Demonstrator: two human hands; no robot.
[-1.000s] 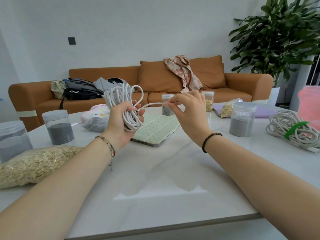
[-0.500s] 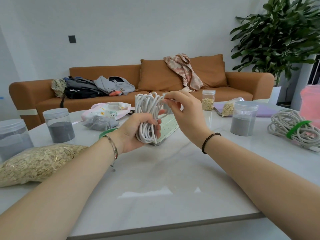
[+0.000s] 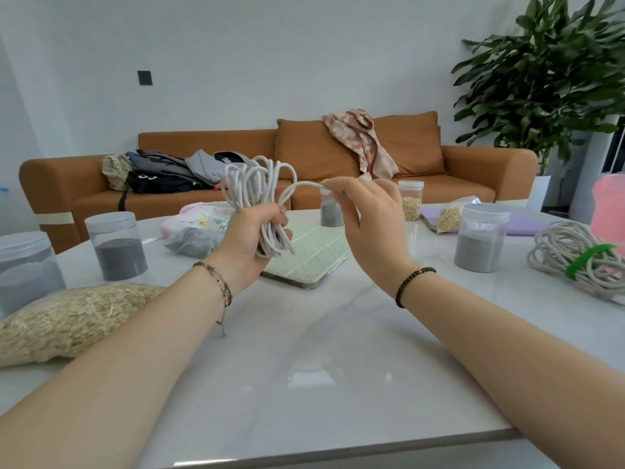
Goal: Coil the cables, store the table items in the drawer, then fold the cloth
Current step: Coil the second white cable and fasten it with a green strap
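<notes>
— What lies closest?
— Bare tabletop (image 3: 304, 367), nearer than both grips. Nearer than the left grip (image 3: 252, 238) and out to its left, a clear bag of oats (image 3: 67, 319) lies flat.

— And the grips themselves?
— Both are raised above the tabletop. The left grip has its fingers curled round the middle of a white cable (image 3: 257, 187) gathered into a bundle, with loops sticking out above and below the fist. The right grip (image 3: 368, 225), just to its right, pinches the cable's loose end (image 3: 324, 188) between thumb and fingertips. A short arc of cable runs from that pinch back to the bundle.

— What sits under them?
— Below and just beyond the grips, a pale green dotted case (image 3: 311, 255) lies flat. Left of the left grip stands a grey-powder jar (image 3: 116, 245), and farther left a larger jar (image 3: 23, 269). Beyond the left grip, a bag of grey powder (image 3: 192, 242) rests against a flowered cloth (image 3: 199, 218).

— And on the other side?
— Right of the right grip stands a third jar (image 3: 480, 242) holding grey powder. Farther right lies a second cable (image 3: 554, 252), coiled and bound with a green tie (image 3: 588, 260). Beyond the right grip are a small grey jar (image 3: 329, 211), an oat jar (image 3: 411, 199) and a small oat bag (image 3: 448, 218).

— Farthest back?
— An orange sofa (image 3: 304, 154) with bags and clothing on it, and a leafy plant (image 3: 548, 79) far to the right.
</notes>
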